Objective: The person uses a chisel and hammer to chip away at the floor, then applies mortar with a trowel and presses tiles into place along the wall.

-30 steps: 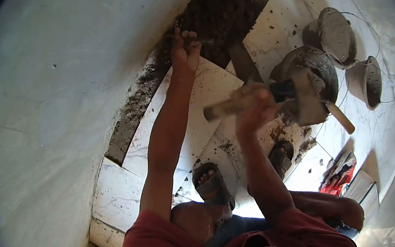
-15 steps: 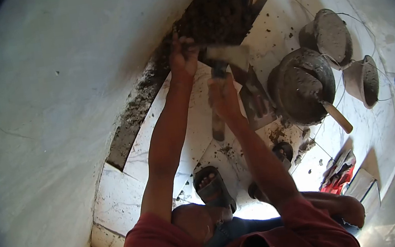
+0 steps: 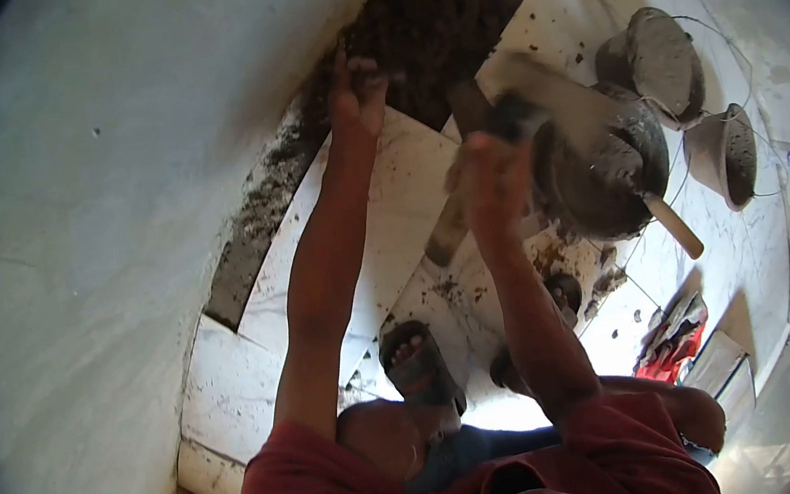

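My right hand (image 3: 495, 182) grips the wooden handle (image 3: 446, 235) of a hatchet-like tool, raised above the floor. Its broad metal head (image 3: 562, 102) is smeared by motion and partly covers the mortar pan. My left hand (image 3: 359, 95) is stretched out near the wall, with the index finger extended and the others bent but apart. Below it are the edge of a white marbled tile (image 3: 389, 207) and a strip of dark, rough mortar or soil (image 3: 425, 30). Whether those fingers touch the surface is hard to see.
Right of my hand stands a round pan of grey mortar (image 3: 612, 206) with a wooden-handled trowel (image 3: 673, 226). Beyond it are two mortar-stained buckets (image 3: 664, 63) (image 3: 721, 161) with wire handles. A pale wall (image 3: 111, 236) rises on the left. Red-and-grey packaging (image 3: 673, 344) lies at lower right.
My right hand has swung the tool up and right, away from the tile edge toward the mortar pan. My left hand has shifted only slightly left.
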The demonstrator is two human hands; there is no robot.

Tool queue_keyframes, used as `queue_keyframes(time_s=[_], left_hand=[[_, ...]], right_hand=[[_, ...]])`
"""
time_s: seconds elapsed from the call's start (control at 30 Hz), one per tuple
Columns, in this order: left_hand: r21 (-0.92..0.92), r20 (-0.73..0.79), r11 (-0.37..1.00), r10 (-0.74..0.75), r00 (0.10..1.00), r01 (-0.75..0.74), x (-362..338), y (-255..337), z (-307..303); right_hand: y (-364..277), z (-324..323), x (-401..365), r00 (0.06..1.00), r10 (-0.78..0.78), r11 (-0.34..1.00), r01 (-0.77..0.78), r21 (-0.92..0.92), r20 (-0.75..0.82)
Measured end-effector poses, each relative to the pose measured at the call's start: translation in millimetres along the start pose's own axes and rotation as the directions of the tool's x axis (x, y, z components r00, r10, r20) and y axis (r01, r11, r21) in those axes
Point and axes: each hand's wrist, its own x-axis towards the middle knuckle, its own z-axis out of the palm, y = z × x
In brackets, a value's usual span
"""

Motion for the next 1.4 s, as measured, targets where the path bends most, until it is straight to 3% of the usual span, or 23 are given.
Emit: queue_keyframes(time_s=[0.07,0.13,0.17,0.2,0.23,0.27,0.3,0.33,0.4,0.47,0.5,0.53,0.57,0.7,0.77,0.8,0.87,1.0,1.07,1.13,1.2,1.27,1.4], left_hand=[[-0.052,0.023,0.998,-0.025,0.999,0.026,9,4,15],[-0.056,0.028,0.998,-0.023,0.999,0.024,12,5,13],[-0.065,0.026,0.998,-0.017,1.000,0.019,15,2,13],[-0.067,0.043,0.998,-0.019,0.999,0.022,15,-1,15],[-0.025,0.024,1.000,0.006,1.000,-0.005,13,-2,14],[0.017,-0.001,0.999,0.037,0.999,-0.037,12,-1,11],[0.012,-0.017,0.999,0.052,0.998,-0.052,15,1,14],[0.001,-0.009,1.000,0.030,1.000,-0.030,14,1,18],[0.001,0.016,1.000,0.016,1.000,-0.016,13,9,16],[-0.069,0.055,0.997,-0.021,0.998,0.024,10,5,21],[-0.075,0.072,0.996,-0.036,0.997,0.042,9,2,20],[-0.046,0.035,0.999,-0.013,0.999,0.015,8,4,18],[-0.013,-0.003,1.000,0.013,1.000,-0.013,11,4,21],[0.070,0.036,0.997,-0.024,0.999,0.022,2,15,7],[0.028,0.077,0.999,0.018,0.997,-0.021,7,7,21],[0.026,0.091,1.000,0.007,0.996,-0.010,7,4,20],[0.089,-0.073,0.996,0.015,0.997,-0.009,13,2,17],[0.056,-0.036,0.998,0.013,0.999,-0.011,8,4,7],[0.063,-0.098,0.998,0.008,0.995,-0.002,12,4,14],[0.092,-0.099,0.995,0.039,0.994,-0.030,11,7,18],[0.118,-0.119,0.992,0.055,0.991,-0.040,16,7,29],[0.156,-0.191,0.985,0.109,0.975,-0.080,11,3,35],[0.075,-0.128,0.993,0.096,0.987,-0.087,16,7,31]], right_hand=[[-19,3,7,0.919,-0.314,0.924,0.353,0.145,-0.236],[21,12,13,0.913,-0.235,0.940,0.301,0.161,-0.332],[50,15,25,0.925,-0.351,0.923,0.315,-0.223,-0.147],[66,16,34,0.923,-0.379,0.748,0.345,-0.567,0.062],[69,6,36,0.877,-0.471,0.527,0.363,-0.768,0.091],[58,-1,34,0.876,-0.474,0.528,0.368,-0.766,0.094],[32,-7,26,0.965,-0.257,0.833,0.246,-0.496,0.046],[10,-14,12,0.998,0.007,0.986,0.004,-0.166,0.068],[1,-13,7,0.998,-0.031,0.992,0.038,-0.121,0.061],[22,3,7,0.986,-0.053,0.959,0.094,0.267,-0.157],[29,7,13,0.983,-0.072,0.959,0.115,0.260,-0.172],[36,12,26,0.993,-0.116,0.984,0.111,-0.137,-0.029],[30,15,35,0.990,-0.093,0.849,0.137,-0.510,0.111],[25,6,6,0.999,-0.025,0.946,0.036,-0.323,0.039],[36,12,8,0.992,0.085,0.996,-0.083,0.021,-0.093],[35,9,15,0.992,0.070,0.997,-0.068,0.021,-0.105],[30,4,37,0.989,-0.051,0.760,0.130,-0.636,0.142],[10,-33,4,0.969,0.185,0.816,-0.058,-0.575,0.165],[28,-44,-30,0.967,0.171,0.718,0.011,-0.696,0.192],[51,-39,-21,0.963,0.129,0.612,0.111,-0.783,0.237],[58,-28,7,0.902,-0.230,0.551,0.429,-0.715,0.365],[35,1,63,0.967,0.029,0.550,0.197,-0.812,0.254],[-57,42,116,0.948,-0.175,0.632,0.316,-0.708,0.267]])
